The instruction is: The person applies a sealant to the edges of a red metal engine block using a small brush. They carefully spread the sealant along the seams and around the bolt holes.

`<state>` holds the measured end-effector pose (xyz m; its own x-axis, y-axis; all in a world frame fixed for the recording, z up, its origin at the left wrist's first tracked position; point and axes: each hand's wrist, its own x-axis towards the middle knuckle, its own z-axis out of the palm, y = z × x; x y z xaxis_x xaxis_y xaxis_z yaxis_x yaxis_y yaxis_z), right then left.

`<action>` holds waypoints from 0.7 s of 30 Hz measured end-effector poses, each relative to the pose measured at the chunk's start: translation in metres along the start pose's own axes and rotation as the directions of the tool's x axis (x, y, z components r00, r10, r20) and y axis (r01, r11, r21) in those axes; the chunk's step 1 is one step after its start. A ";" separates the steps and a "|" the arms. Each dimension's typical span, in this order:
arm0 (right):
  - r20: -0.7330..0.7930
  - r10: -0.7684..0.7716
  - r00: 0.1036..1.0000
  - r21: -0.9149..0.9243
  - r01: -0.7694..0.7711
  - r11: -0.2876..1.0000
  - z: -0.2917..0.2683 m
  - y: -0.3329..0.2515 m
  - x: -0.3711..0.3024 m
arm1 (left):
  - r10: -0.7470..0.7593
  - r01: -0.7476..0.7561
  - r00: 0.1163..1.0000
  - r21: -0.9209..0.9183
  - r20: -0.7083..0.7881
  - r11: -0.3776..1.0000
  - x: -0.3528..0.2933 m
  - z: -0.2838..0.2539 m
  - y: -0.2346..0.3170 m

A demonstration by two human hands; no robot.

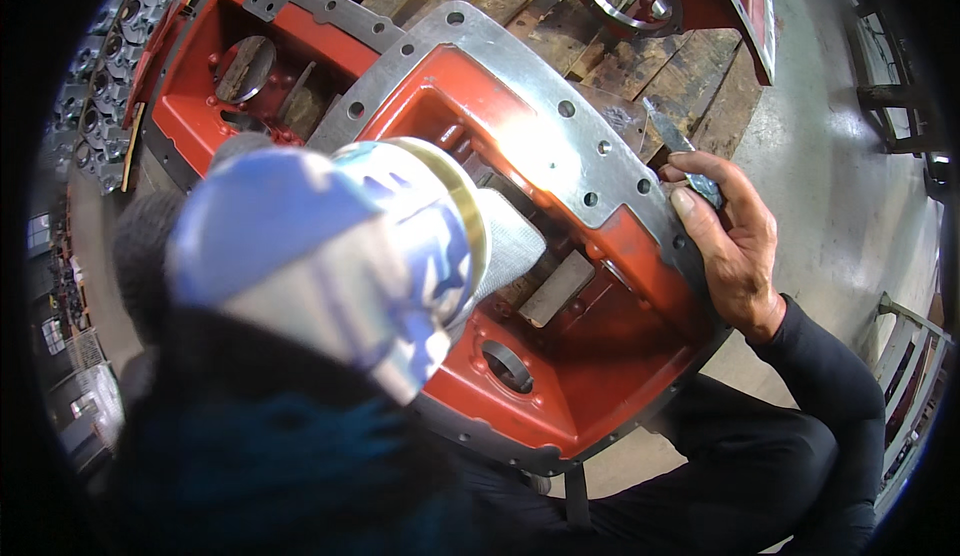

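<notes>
A large red casting [610, 356] with a bare-metal flange [510, 81] lies before me, its inside showing pockets and round bores. My right hand [735, 236], bare below a black sleeve, is at the flange's right edge. Its thumb and fingers pinch a slim grey scraper-like tool [670, 128], blade pointing up and away. Blurred blue-and-white patterned cloth [300, 246] with a yellowish band covers the left middle; whether sleeve or cap I cannot tell. Beyond the band, a pale grey knit piece, apparently a glove [512, 241], reaches into the casting. My left hand's fingers are hidden.
Another red casting [300, 31] stands at the far left, against the flange. A further red part with a round opening [640, 16] sits on worn wooden planks [690, 96] at the back. Grey metal parts [100, 86] are stacked far left. A pale rack [905, 386] stands at right.
</notes>
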<state>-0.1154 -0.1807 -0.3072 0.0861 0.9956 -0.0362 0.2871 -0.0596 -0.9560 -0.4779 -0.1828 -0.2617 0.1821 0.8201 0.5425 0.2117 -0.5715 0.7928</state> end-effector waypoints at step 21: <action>-0.025 -0.026 0.999 -0.015 0.026 1.000 0.001 -0.003 -0.005 | -0.019 0.023 0.996 -0.045 0.088 0.999 -0.032 0.022 -0.015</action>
<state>-0.1177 -0.1851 -0.3043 0.1025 0.9947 -0.0039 0.3039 -0.0351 -0.9520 -0.4656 -0.2008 -0.2974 0.2614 0.8253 0.5006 0.1729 -0.5502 0.8169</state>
